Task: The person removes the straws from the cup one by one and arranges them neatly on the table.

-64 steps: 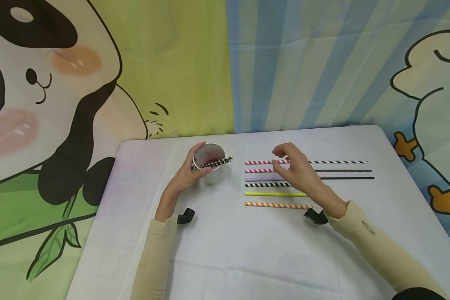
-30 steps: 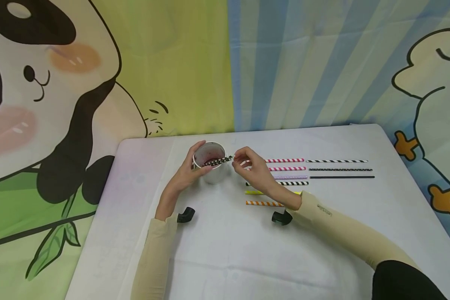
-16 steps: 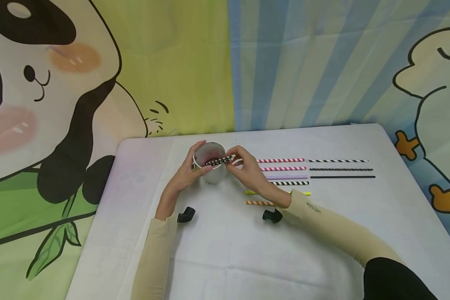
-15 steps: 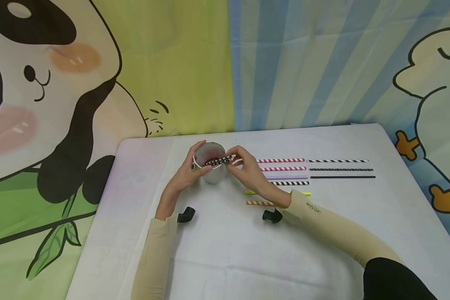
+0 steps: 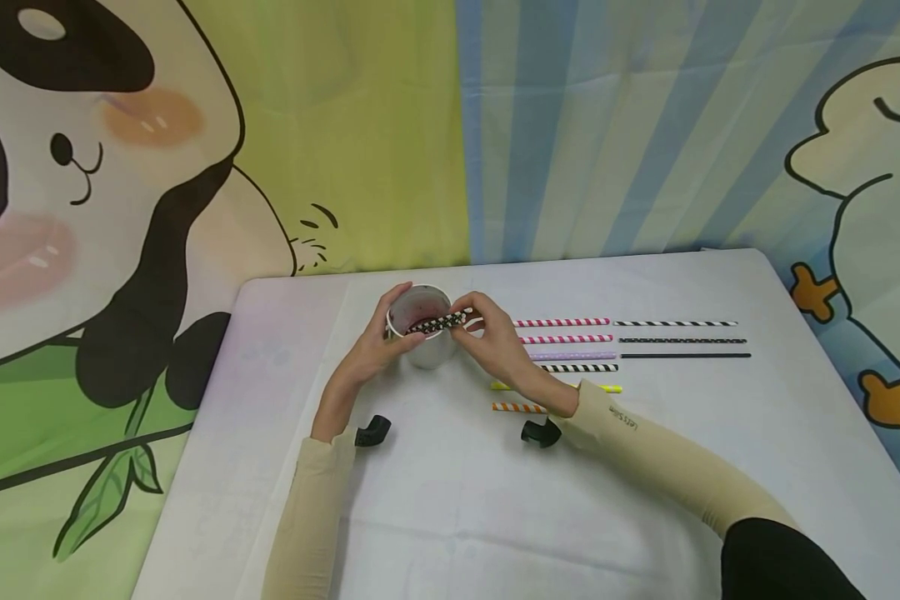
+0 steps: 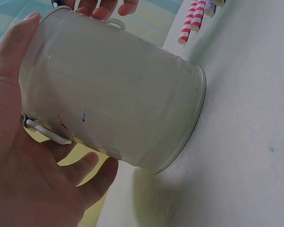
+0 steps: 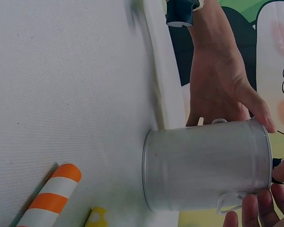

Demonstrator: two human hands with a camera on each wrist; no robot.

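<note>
A small white metal pail [image 5: 430,357] with side loops stands on the table, its mouth toward the head camera. My left hand [image 5: 367,350] holds it from the left, thumb and fingers around the wall near the rim. Black paper straws with white dots [image 5: 437,322] lean inside and stick out over the right side of the rim. At their protruding end, my right hand [image 5: 498,342] pinches them between thumb and fingers. In the right wrist view a dark straw end [image 7: 276,171] shows by the right thumb. The straws' lower ends are hidden inside the pail.
Right of the pail, paper straws lie in rows: pink-striped [image 5: 562,322], lilac [image 5: 581,356], black-and-white striped [image 5: 585,367], yellow [image 5: 611,388] and orange-striped [image 5: 516,407], partly under the right arm. A second column holds a plain black straw [image 5: 686,356] and patterned ones. A cartoon curtain [image 5: 345,125] hangs behind.
My right hand has moved left from above the laid-out straws to the pail and now pinches the dotted straws' end, which has shifted slightly right. My left hand has stayed on the pail.
</note>
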